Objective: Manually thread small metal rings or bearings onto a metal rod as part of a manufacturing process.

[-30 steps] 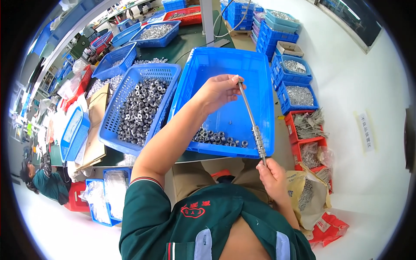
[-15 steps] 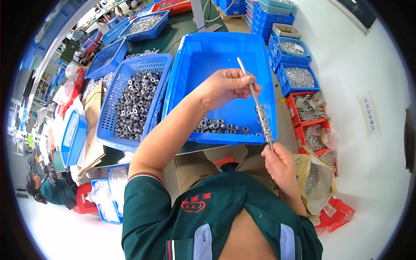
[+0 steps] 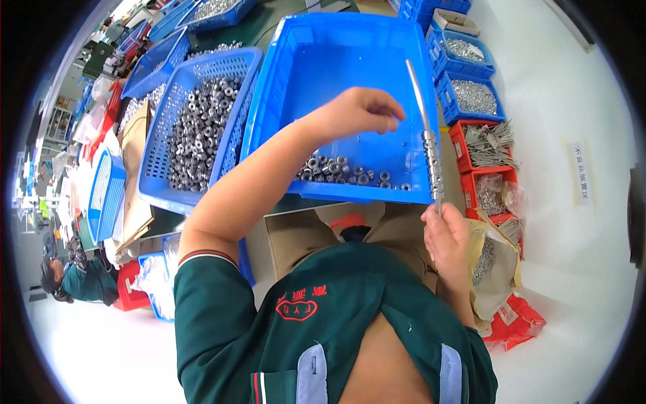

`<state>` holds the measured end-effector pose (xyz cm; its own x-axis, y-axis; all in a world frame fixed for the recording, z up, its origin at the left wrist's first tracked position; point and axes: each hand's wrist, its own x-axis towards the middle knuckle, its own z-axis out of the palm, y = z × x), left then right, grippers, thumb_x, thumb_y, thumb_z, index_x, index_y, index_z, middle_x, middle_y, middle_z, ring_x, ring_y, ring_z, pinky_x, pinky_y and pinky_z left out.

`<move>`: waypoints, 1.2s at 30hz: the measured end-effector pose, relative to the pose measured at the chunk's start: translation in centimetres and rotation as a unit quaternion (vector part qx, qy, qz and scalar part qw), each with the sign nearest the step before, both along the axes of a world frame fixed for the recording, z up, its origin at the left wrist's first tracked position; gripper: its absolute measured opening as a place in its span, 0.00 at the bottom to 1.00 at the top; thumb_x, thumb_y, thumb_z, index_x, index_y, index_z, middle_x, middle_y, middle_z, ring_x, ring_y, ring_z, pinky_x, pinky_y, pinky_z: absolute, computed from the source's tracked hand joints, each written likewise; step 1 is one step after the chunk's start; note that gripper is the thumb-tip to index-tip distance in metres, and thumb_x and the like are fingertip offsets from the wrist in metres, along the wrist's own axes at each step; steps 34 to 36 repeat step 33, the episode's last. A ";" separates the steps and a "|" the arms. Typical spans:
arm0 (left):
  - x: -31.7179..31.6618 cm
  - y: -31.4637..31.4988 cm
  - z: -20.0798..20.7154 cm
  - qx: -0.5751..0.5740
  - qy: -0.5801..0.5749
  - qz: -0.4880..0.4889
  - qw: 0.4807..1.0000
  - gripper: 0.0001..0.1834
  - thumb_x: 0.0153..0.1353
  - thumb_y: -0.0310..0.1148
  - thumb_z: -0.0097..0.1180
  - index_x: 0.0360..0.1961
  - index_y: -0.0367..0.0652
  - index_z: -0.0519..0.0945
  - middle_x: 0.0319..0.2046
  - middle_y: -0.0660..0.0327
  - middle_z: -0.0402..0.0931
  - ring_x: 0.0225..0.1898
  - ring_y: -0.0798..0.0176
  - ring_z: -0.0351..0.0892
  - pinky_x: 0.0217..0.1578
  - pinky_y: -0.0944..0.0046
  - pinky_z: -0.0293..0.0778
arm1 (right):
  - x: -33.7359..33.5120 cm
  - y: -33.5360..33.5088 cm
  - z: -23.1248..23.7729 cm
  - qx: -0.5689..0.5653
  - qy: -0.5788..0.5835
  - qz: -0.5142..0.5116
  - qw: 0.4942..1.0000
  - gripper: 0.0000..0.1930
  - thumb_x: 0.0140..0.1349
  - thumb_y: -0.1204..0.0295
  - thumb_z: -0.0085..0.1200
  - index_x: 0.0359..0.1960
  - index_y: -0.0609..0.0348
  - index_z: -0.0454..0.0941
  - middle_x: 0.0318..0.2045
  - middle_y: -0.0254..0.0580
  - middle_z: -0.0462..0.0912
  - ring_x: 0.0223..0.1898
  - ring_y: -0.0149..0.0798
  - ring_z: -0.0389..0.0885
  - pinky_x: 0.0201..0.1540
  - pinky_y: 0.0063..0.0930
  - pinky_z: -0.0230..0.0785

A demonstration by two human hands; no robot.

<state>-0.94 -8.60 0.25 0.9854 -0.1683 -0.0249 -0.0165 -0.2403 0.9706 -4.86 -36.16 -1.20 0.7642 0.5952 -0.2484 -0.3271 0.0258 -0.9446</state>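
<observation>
My right hand (image 3: 447,236) grips the lower end of a thin metal rod (image 3: 418,97), which stands nearly upright at the right side of a large blue bin (image 3: 336,71). Several short silver metal collars (image 3: 432,161) are strung along the rod's lower half, just above that hand. Over the bin, my left hand (image 3: 363,114) is apart from the rod, its fingers loosely curved and no part visible in them. A loose group of dark metal collars (image 3: 330,168) lies at the near side of the bin floor.
A perforated blue basket (image 3: 149,151) full of dark metal collars stands left of the bin. To the right are blue crates (image 3: 471,101) of small metal parts and a red crate (image 3: 464,145) of thin rods. A co-worker (image 3: 84,276) sits at far left.
My left hand has let go of the rod and moved slightly left. The rod has shifted right and become more upright in my right hand. The whole view has shifted a little.
</observation>
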 end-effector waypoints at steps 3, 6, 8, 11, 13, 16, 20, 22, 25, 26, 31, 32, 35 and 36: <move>-0.3 -1.4 -1.6 0.231 -0.047 -0.092 0.968 0.12 0.50 0.31 0.59 0.38 0.44 0.81 0.33 0.57 0.80 0.35 0.59 0.78 0.38 0.61 0.72 | 0.2 -0.3 -0.6 -0.013 -0.004 -0.001 1.000 0.05 0.65 0.72 0.46 0.33 0.60 0.70 0.17 0.21 0.61 0.16 0.15 0.55 0.17 0.12 0.44; -0.8 -2.6 -2.7 0.300 -0.033 -0.152 0.941 0.13 0.47 0.31 0.58 0.37 0.50 0.81 0.34 0.56 0.79 0.37 0.51 0.78 0.39 0.56 0.72 | 0.3 -0.2 -0.7 -0.006 0.038 0.006 0.999 0.04 0.65 0.73 0.46 0.33 0.60 0.70 0.18 0.22 0.62 0.17 0.15 0.56 0.18 0.12 0.45; -1.2 -3.1 -2.7 0.368 -0.083 -0.183 0.908 0.13 0.47 0.29 0.57 0.37 0.51 0.81 0.37 0.56 0.77 0.39 0.51 0.77 0.40 0.56 0.72 | 0.4 -0.2 -0.7 -0.020 0.015 0.009 1.000 0.04 0.64 0.73 0.46 0.33 0.61 0.70 0.19 0.23 0.63 0.18 0.16 0.57 0.19 0.12 0.47; -1.3 -3.4 -4.5 0.402 -0.106 -0.196 0.888 0.14 0.46 0.27 0.54 0.37 0.52 0.80 0.38 0.57 0.75 0.40 0.50 0.77 0.40 0.56 0.73 | 0.6 -0.4 -1.1 -0.047 0.001 0.015 0.999 0.04 0.64 0.73 0.46 0.33 0.61 0.70 0.19 0.24 0.64 0.19 0.16 0.58 0.20 0.12 0.50; -1.1 -3.7 -4.6 0.398 -0.093 -0.198 0.891 0.14 0.46 0.27 0.54 0.37 0.51 0.80 0.37 0.56 0.75 0.40 0.50 0.77 0.39 0.55 0.73 | 0.7 -0.7 -1.3 -0.048 0.003 0.021 0.999 0.04 0.64 0.73 0.46 0.33 0.61 0.70 0.19 0.24 0.65 0.19 0.16 0.59 0.21 0.12 0.50; -0.9 -3.5 -4.4 0.414 -0.079 -0.184 0.888 0.14 0.46 0.27 0.53 0.37 0.50 0.79 0.36 0.55 0.75 0.40 0.50 0.77 0.39 0.54 0.73 | 0.7 -0.8 -1.5 -0.046 0.002 0.025 0.999 0.05 0.64 0.73 0.46 0.33 0.61 0.70 0.19 0.24 0.65 0.20 0.16 0.59 0.21 0.12 0.51; -0.7 -2.8 -3.9 0.498 -0.087 -0.122 0.854 0.13 0.47 0.27 0.53 0.36 0.44 0.78 0.36 0.52 0.75 0.40 0.49 0.77 0.39 0.53 0.73 | 0.7 -0.5 -1.2 -0.032 0.014 0.019 0.999 0.05 0.64 0.73 0.47 0.33 0.61 0.70 0.19 0.24 0.65 0.19 0.17 0.59 0.21 0.12 0.52; -0.5 -2.2 -4.4 0.507 -0.094 -0.107 0.850 0.12 0.47 0.27 0.53 0.36 0.43 0.78 0.36 0.51 0.76 0.40 0.47 0.77 0.39 0.52 0.73 | 0.8 -0.3 -1.2 -0.034 0.005 0.021 0.999 0.05 0.64 0.73 0.47 0.33 0.61 0.70 0.19 0.24 0.65 0.19 0.16 0.59 0.21 0.12 0.52; 0.4 -1.2 -4.8 0.467 -0.097 -0.055 0.877 0.11 0.50 0.28 0.54 0.36 0.41 0.78 0.34 0.51 0.77 0.39 0.49 0.77 0.37 0.55 0.74 | 0.8 -0.2 -0.8 -0.045 -0.006 0.024 0.999 0.05 0.64 0.73 0.47 0.33 0.61 0.70 0.18 0.24 0.65 0.19 0.17 0.59 0.20 0.12 0.51; 0.7 -0.9 -4.8 0.417 -0.090 -0.020 0.904 0.10 0.52 0.29 0.55 0.37 0.40 0.78 0.33 0.52 0.77 0.37 0.52 0.78 0.36 0.57 0.74 | 0.8 -0.3 -0.6 -0.053 -0.005 0.027 0.998 0.05 0.64 0.73 0.47 0.33 0.61 0.70 0.18 0.24 0.64 0.19 0.17 0.59 0.20 0.12 0.51; 1.2 1.2 0.0 -0.101 0.090 0.116 0.984 0.14 0.62 0.38 0.52 0.41 0.37 0.76 0.34 0.61 0.76 0.35 0.69 0.74 0.35 0.70 0.71 | 0.9 -0.8 -1.0 -0.026 0.027 0.060 0.997 0.06 0.64 0.72 0.48 0.31 0.61 0.70 0.18 0.24 0.65 0.18 0.16 0.60 0.19 0.12 0.51; 1.3 1.7 0.1 -0.177 0.087 0.129 0.972 0.15 0.63 0.38 0.52 0.42 0.36 0.76 0.35 0.61 0.76 0.35 0.67 0.75 0.35 0.70 0.71 | 0.7 -0.9 -1.6 -0.013 0.008 0.052 0.999 0.05 0.63 0.72 0.48 0.31 0.61 0.70 0.18 0.24 0.65 0.17 0.16 0.61 0.19 0.12 0.50; 1.1 2.1 0.1 -0.236 0.066 0.117 0.962 0.15 0.63 0.38 0.51 0.45 0.37 0.74 0.37 0.61 0.76 0.36 0.68 0.74 0.36 0.70 0.71 | 0.8 -1.0 -1.8 0.004 0.016 0.083 0.996 0.06 0.63 0.71 0.48 0.33 0.60 0.71 0.17 0.24 0.66 0.17 0.17 0.61 0.19 0.11 0.51; 1.1 2.1 0.1 -0.236 0.066 0.117 0.962 0.15 0.63 0.38 0.51 0.45 0.37 0.74 0.37 0.61 0.76 0.36 0.68 0.74 0.36 0.70 0.71 | 0.8 -1.0 -1.8 0.004 0.016 0.083 0.996 0.06 0.63 0.71 0.48 0.33 0.60 0.71 0.17 0.24 0.66 0.17 0.17 0.61 0.19 0.11 0.51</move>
